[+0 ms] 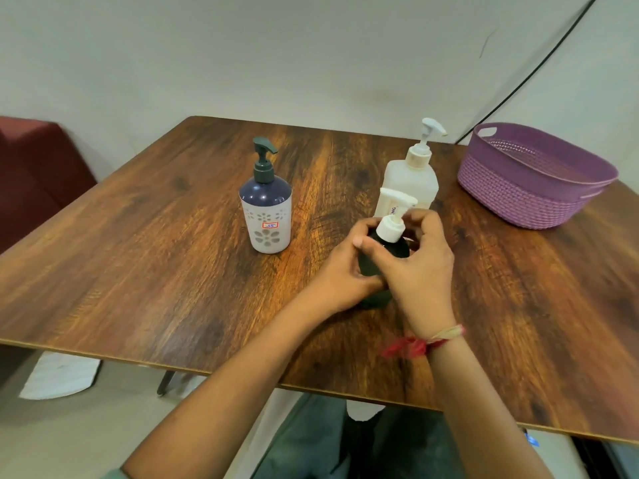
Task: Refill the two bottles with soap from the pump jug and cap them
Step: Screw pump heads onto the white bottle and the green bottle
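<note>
The black bottle [399,251] has a white pump [390,229] on top. The blue bottle [265,216] stands capped. The jug [409,181] stands behind.

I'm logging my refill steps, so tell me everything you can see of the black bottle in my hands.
The black bottle is round, dark and smooth, plastic by its look, standing on the wooden table. A white pump sits in its neck. The left hand grips its body; the right hand holds the pump at the neck. Its fill level cannot be seen.
</note>
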